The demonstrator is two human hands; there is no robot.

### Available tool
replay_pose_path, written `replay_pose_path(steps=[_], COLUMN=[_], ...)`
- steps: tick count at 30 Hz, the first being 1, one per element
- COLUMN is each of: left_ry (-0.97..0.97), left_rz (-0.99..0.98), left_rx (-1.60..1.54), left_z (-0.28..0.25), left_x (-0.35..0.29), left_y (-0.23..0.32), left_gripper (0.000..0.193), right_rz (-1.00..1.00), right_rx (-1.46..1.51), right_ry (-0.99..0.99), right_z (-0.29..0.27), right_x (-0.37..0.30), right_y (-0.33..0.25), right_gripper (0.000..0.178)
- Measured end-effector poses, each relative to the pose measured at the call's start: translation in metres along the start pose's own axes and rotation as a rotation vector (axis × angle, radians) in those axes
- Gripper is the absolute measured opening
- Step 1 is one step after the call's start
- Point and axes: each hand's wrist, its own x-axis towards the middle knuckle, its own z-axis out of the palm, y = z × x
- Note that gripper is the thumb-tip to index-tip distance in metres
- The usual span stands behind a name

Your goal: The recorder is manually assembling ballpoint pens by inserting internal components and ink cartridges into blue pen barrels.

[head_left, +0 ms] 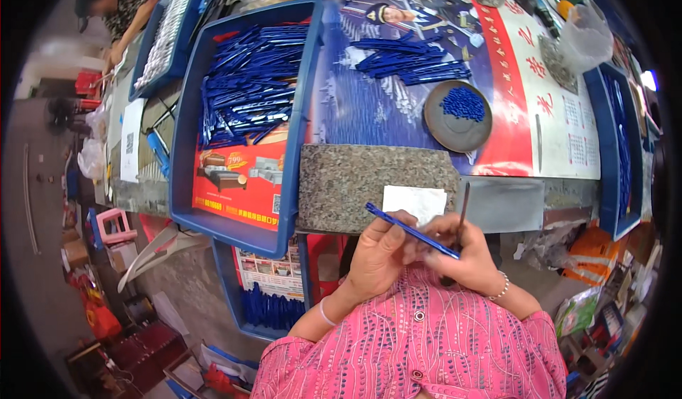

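A slim, glossy blue strip point(412, 232) slants between my two hands in front of my chest. My left hand point(380, 253) pinches its upper left part between thumb and fingers. At its lower right end my right hand point(465, 250) grips it. A thin dark rod point(464, 203) also sticks up from my right hand; its lower part is hidden by the fingers. Just beyond the hands, a folded white cloth or paper point(414, 201) lies on a speckled stone slab point(341, 186). Past the slab stands a round dark dish point(444, 132) with small blue pellets point(463, 104) in it.
Left of the slab, a large blue tray point(182, 129) holds a heap of blue strips point(249, 79). More blue strips point(412, 59) lie on the poster-covered table point(355, 108). Another blue tray point(608, 150) stands at the right. A person point(124, 12) is at the far left.
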Motion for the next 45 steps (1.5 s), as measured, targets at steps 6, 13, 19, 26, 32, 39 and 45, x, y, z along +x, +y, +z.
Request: replay_pose_path(steps=[6, 13, 19, 26, 32, 39, 45], left_ry=[0.032, -0.036, 0.010, 0.077, 0.084, 0.113, 0.036], left_rz=[0.002, -0.386, -0.475, -0.502, -0.499, -0.615, -0.461], left_rx=[0.216, 0.271, 0.243, 0.210, 0.194, -0.093, 0.175], left_z=[0.017, 0.026, 0.025, 0.025, 0.026, 0.018, 0.027], left_x=[-0.005, -0.008, -0.010, -0.011, -0.010, -0.003, -0.003], left_y=[0.014, 0.020, 0.021, 0.020, 0.019, 0.017, 0.019], left_gripper=[0.029, 0.040, 0.041, 0.038, 0.036, 0.034, 0.031], right_rz=[0.047, 0.187, 0.328, 0.355, 0.366, 0.165, -0.108], right_rx=[0.041, 0.033, 0.124, 0.066, 0.080, -0.017, -0.710], right_ry=[0.121, 0.096, 0.040, 0.034, 0.019, 0.148, 0.530], right_z=[-0.029, -0.009, -0.006, -0.006, -0.009, -0.029, -0.084], right_x=[-0.024, -0.003, 0.001, 0.003, 0.004, 0.005, 0.018], right_y=[-0.012, -0.027, -0.028, -0.026, -0.023, -0.026, -0.026], right_gripper=[0.030, 0.023, 0.023, 0.019, 0.021, 0.052, 0.046])
